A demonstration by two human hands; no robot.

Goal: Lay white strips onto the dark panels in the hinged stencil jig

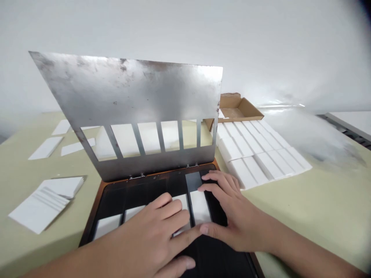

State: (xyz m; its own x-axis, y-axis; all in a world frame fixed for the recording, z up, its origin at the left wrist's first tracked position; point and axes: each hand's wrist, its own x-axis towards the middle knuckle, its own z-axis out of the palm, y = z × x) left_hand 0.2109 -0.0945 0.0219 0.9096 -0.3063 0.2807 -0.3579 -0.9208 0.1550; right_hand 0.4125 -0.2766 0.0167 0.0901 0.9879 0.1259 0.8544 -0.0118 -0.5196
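Note:
A black slotted tray with a brown rim [92, 208] lies in front of me, its hinged metal lid [130, 100] with several rectangular windows raised upright behind it. White cards [199, 206] lie in some of the tray's slots. My left hand [150, 239] rests flat on the cards, fingers stretched out. My right hand [232, 216] lies flat beside it, fingertips on a white card in a slot near the tray's right side. Neither hand grips anything.
A fanned stack of white cards [43, 200] lies at left, with loose cards [46, 148] farther back. White boxes in rows [257, 154] lie at right, an open cardboard box [237, 108] behind them. The table is pale green [319, 200].

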